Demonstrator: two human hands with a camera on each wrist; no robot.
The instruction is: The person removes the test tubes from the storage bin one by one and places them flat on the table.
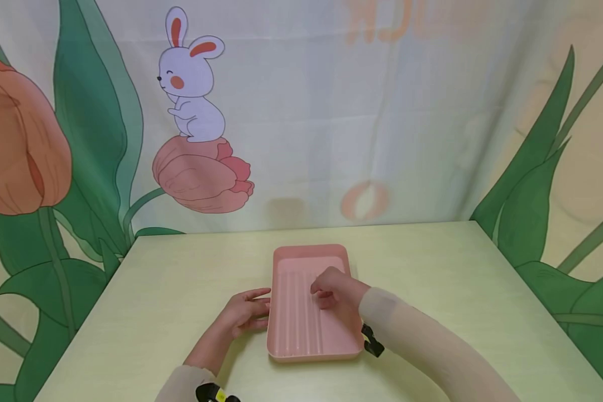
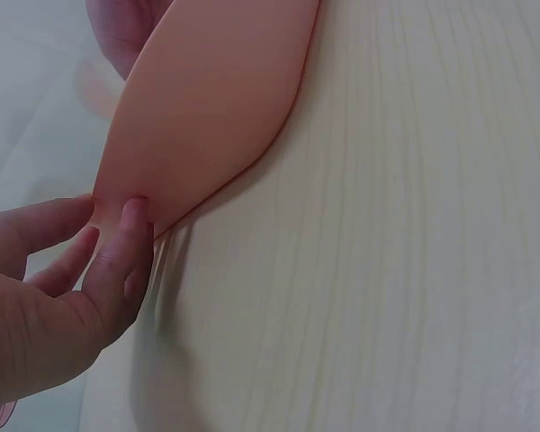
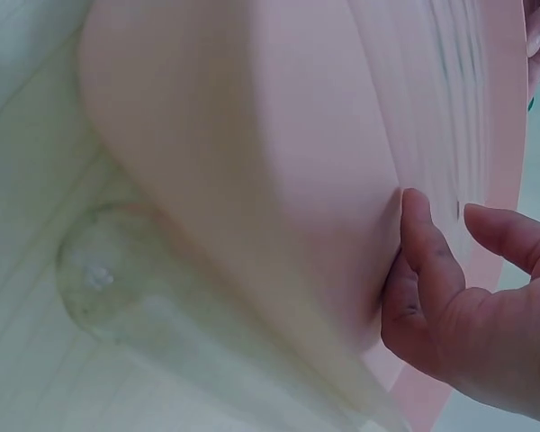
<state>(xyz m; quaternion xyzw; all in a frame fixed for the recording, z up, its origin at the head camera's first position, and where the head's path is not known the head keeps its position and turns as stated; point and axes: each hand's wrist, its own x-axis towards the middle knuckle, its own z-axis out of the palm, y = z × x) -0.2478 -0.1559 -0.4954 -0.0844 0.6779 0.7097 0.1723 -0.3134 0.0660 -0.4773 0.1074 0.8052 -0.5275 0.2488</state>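
A pink rectangular tray (image 1: 293,318) with long raised ridges lies on the table between both hands. My left hand (image 1: 243,312) is at its left side. In the left wrist view that hand's fingertips (image 2: 135,211) touch the outer wall near the rim, fingers extended. My right hand (image 1: 336,287) reaches inside the tray over its right half, fingers loosely bent. The right wrist view shows a gap between thumb and index finger (image 3: 418,216), with nothing held; the other fingers are near the tray floor. A clear round-ended shape (image 3: 99,279) appears beside the tray there; its kind is unclear.
The pale wood-grain table (image 1: 191,268) extends around the tray. A hanging cloth (image 1: 291,111) printed with a rabbit and tulips stands behind it and along both sides. Black wrist devices (image 1: 372,340) sit on the sleeves.
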